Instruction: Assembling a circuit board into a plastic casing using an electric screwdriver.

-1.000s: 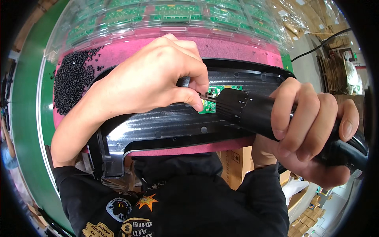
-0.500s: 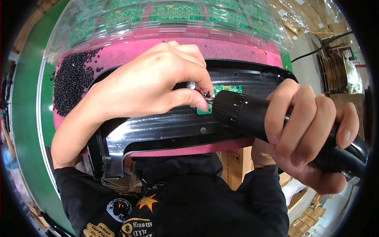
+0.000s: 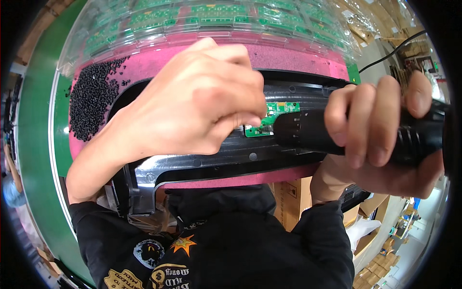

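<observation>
The right hand (image 3: 380, 127) is wrapped tight round a black electric screwdriver (image 3: 337, 132), its nose pointing toward nine o'clock and meeting the small green circuit board (image 3: 270, 118) that sits in the long black plastic housing (image 3: 231, 156). The left hand (image 3: 202, 101) is curled over the board with fingertips pinched at the tool's tip — whether a screw sits between them I cannot tell, the fingers hide it. The housing lies across a pink foam pad (image 3: 288, 58) on the bench; a heap of black screws (image 3: 91, 98) rests on the pad at about nine o'clock from the board, clear trays of green boards (image 3: 216, 17) at twelve. To drive well here, I'd say keep the tool square to the board, steady the tip until it bites — and press lightly so the board doesn't shift
</observation>
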Available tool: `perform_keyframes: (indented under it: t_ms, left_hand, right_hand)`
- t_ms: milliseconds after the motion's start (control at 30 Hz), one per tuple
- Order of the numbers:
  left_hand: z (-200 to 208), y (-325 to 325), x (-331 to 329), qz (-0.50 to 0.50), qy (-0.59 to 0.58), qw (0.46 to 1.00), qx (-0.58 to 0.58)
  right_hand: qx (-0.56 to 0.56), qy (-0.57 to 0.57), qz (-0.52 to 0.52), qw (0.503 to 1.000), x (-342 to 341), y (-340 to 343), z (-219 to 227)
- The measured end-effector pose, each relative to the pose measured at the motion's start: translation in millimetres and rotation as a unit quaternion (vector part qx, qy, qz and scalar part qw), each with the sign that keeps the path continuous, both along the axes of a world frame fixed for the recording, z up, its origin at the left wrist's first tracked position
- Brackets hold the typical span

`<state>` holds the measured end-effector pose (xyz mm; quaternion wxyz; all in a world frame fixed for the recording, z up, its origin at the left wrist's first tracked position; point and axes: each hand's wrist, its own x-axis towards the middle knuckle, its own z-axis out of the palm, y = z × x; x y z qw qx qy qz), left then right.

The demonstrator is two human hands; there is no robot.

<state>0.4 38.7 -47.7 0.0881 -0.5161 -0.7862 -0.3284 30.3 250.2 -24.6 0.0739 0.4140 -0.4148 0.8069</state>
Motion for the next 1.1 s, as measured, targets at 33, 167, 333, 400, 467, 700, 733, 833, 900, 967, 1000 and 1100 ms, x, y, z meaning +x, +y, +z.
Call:
perform_keyframes:
  t_ms: [33,167,333,400,467,700,733,833,900,967,1000,1100]
  left_hand:
    - [2.5,-1.8,-0.8,0.028,0.007,1.000,0.010]
    - [-2.2,2.2,-9.4,0.069,-0.029,0.994,0.078]
    - [-4.2,0.2,-8.1,0.098,-0.110,0.985,0.095]
    - [-1.4,-1.0,-8.1,0.102,-0.099,0.988,0.057]
    - [-0.4,-0.4,-9.1,0.104,-0.088,0.991,0.020]
    - [-14.7,-2.4,-10.4,0.079,-0.048,0.993,0.069]
    - [-14.8,-5.2,-9.2,0.070,-0.049,0.994,0.067]
    - [-13.2,-7.1,-8.5,0.065,-0.047,0.995,0.056]
    - [-13.2,-6.3,-9.3,0.062,-0.044,0.996,0.045]
    - [-16.3,-4.7,-10.1,0.053,-0.043,0.996,0.055]
    - [-16.5,-6.6,-9.0,0.058,-0.042,0.996,0.054]
    - [-14.8,-8.5,-5.9,0.071,-0.054,0.996,0.023]
  right_hand:
    - [0.147,-0.033,0.060,0.987,-3.4,14.7,16.3]
    - [0.164,-0.068,0.023,0.984,1.9,11.6,15.5]
    - [0.192,-0.123,-0.029,0.973,12.4,-1.1,11.0]
    - [0.205,-0.144,-0.052,0.967,16.8,-6.0,10.3]
    - [0.219,-0.165,-0.077,0.959,20.2,-9.1,10.9]
    - [0.276,-0.184,-0.104,0.938,25.9,-20.9,12.2]
    - [0.278,-0.182,-0.098,0.938,22.3,-21.2,11.5]
    - [0.331,-0.161,-0.036,0.929,14.5,-13.5,14.6]
    - [0.347,-0.160,-0.016,0.924,14.3,-11.0,15.1]
    - [0.327,-0.145,-0.037,0.933,13.7,-17.6,10.7]
    - [0.305,-0.132,-0.056,0.941,12.8,-22.3,8.1]
    - [0.302,-0.155,-0.070,0.938,13.7,-25.8,8.6]
